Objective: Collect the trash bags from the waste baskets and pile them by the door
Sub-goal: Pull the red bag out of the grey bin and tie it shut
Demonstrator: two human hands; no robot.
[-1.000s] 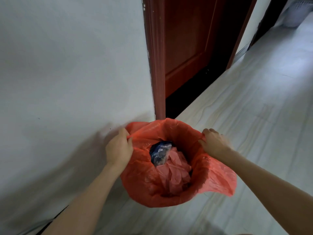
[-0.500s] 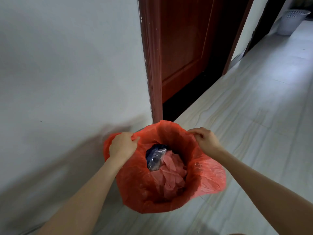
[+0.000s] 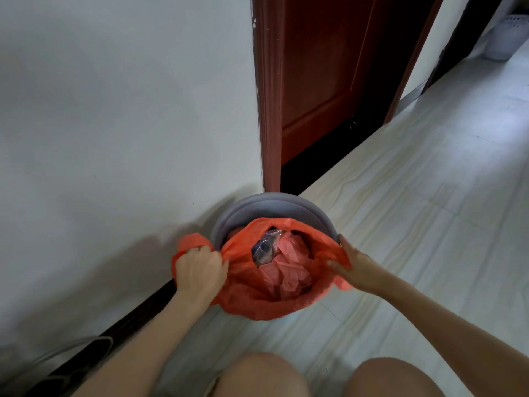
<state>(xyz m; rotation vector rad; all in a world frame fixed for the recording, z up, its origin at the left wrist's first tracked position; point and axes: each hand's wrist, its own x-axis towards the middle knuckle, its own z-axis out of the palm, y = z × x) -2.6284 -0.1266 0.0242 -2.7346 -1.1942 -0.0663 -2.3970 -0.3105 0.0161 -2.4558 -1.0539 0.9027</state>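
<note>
The grey waste basket [image 3: 269, 209] stands on the pale tiled floor [image 3: 415, 224], right against the white wall [image 3: 114, 110] and just in front of the foot of the reddish-brown door frame [image 3: 269, 110]. Inside it sits the orange trash bag [image 3: 249, 293], its mouth gaping; the far rim of the basket is bare grey plastic, while the bag's plastic is draped over the near rim and spills down the near side.

The left hand [image 3: 200, 270] is at the side of the basket nearest the wall, fist closed tight on a bunched fold of the bag's edge, with a loose flap of orange sticking out behind the knuckles. The right hand [image 3: 357, 270] is at the opposite side of the basket, away from the wall; its fingers are fairly straight, the thumb lying along the inside of the bag's edge, and I cannot tell whether it actually pinches the plastic or only presses on it.

Down in the bag lie crumpled pink plastic [image 3: 286, 270] and a clear wrapper with something dark blue in it [image 3: 264, 247].

The dark red door [image 3: 329, 67] is beyond the basket. Farther along the floor, past the door, a white slatted waste basket [image 3: 505, 35] stands. The person's bare knees [image 3: 263, 376] are on the near side of the grey basket.
</note>
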